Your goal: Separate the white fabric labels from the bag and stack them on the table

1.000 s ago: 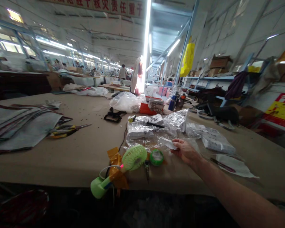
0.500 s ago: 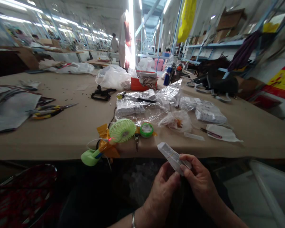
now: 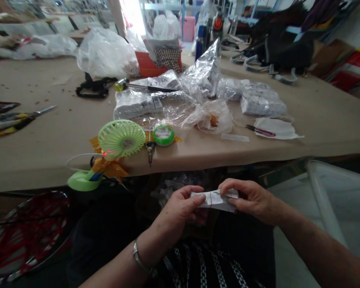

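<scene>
A small bundle of white printed labels [image 3: 213, 199], with a thin band around its middle, is held level over my lap, just below the table's front edge. My left hand [image 3: 181, 206] grips its left end, thumb on top and fingers beneath. The right end is pinched by my right hand [image 3: 247, 197], thumb against the fingers. Beyond them on the table lie a thin plastic bag [image 3: 217, 118] with orange-brown bands inside, a clear printed strip [image 3: 235, 137], and purple-handled snips [image 3: 261, 131] on a white sheet.
Along the table's edge stand a green fan [image 3: 121, 140], a screwdriver-like tool [image 3: 150, 150] and a green round container [image 3: 163, 135]. Behind are plastic-wrapped label stacks [image 3: 262, 100] and a hammer-like tool [image 3: 150, 87]. Pliers [image 3: 18, 120] lie left; a red basket [image 3: 26, 236] stands below.
My view has tipped down and shifted right. The label bundle has turned from slanted to nearly level, and my left hand has moved from beneath it to its left end.
</scene>
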The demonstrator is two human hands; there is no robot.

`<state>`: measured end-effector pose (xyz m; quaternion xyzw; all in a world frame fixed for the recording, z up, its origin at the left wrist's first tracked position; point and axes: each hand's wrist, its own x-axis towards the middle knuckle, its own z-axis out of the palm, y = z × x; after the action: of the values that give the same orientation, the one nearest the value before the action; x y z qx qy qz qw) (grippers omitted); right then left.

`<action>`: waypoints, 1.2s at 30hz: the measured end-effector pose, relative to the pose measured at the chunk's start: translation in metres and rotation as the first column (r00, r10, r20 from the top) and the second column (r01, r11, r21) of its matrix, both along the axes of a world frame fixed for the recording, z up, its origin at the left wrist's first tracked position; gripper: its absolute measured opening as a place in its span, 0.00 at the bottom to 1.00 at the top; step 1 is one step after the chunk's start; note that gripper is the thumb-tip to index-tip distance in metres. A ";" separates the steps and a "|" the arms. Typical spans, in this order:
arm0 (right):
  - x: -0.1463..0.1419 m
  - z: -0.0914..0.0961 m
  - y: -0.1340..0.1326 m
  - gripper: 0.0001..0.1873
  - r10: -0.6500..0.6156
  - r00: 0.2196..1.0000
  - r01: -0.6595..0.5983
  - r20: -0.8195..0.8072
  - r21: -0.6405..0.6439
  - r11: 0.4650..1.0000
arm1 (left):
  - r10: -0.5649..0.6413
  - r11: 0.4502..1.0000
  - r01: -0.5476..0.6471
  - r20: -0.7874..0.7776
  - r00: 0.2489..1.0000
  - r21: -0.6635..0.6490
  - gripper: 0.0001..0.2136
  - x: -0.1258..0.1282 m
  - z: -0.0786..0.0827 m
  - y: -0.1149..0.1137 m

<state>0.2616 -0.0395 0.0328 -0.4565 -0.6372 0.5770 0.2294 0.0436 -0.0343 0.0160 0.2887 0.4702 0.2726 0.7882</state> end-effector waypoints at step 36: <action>-0.070 -0.016 -0.018 0.06 -0.339 0.905 0.085 0.257 0.673 0.735 | 0.304 0.901 -0.203 -0.225 0.926 0.383 0.10 0.002 -0.008 -0.028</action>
<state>0.1917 -0.0570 0.0166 -0.5180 -0.7701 0.1963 0.3164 0.0461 -0.0625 0.0081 0.3964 0.5537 0.4101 0.6067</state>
